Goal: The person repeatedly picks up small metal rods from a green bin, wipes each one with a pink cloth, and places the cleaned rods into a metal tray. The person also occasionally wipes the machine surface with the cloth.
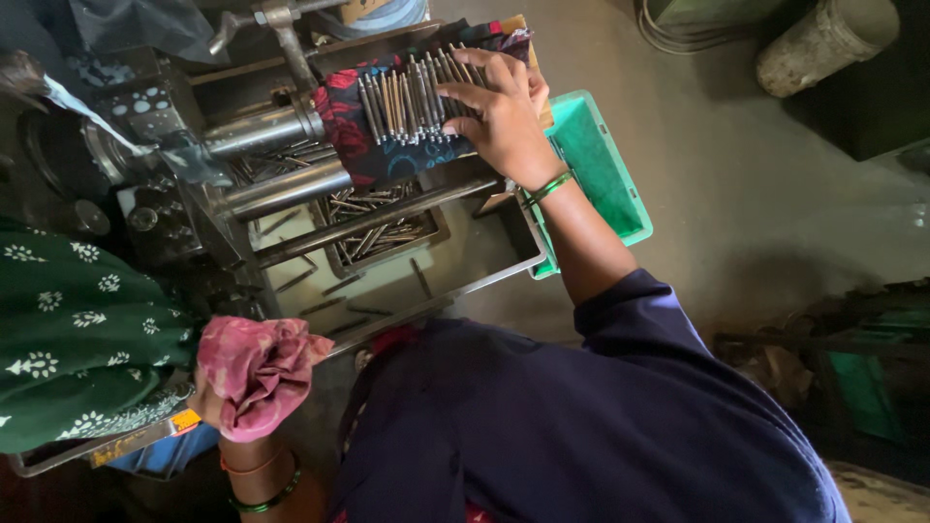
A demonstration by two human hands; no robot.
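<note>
Right hand (499,111) flat on about fifteen metal pins (407,97); left hand (218,392) bunching one pink rag (257,373).

Two bare hands, seen from above

Right hand (499,111): arm stretched forward, dark blue sleeve to the elbow, green bangle at the wrist, palm down, fingers (475,73) spread flat. Left hand (218,387): low and close to the body, mostly hidden, fingers closed; bangles on the wrist.
</note>
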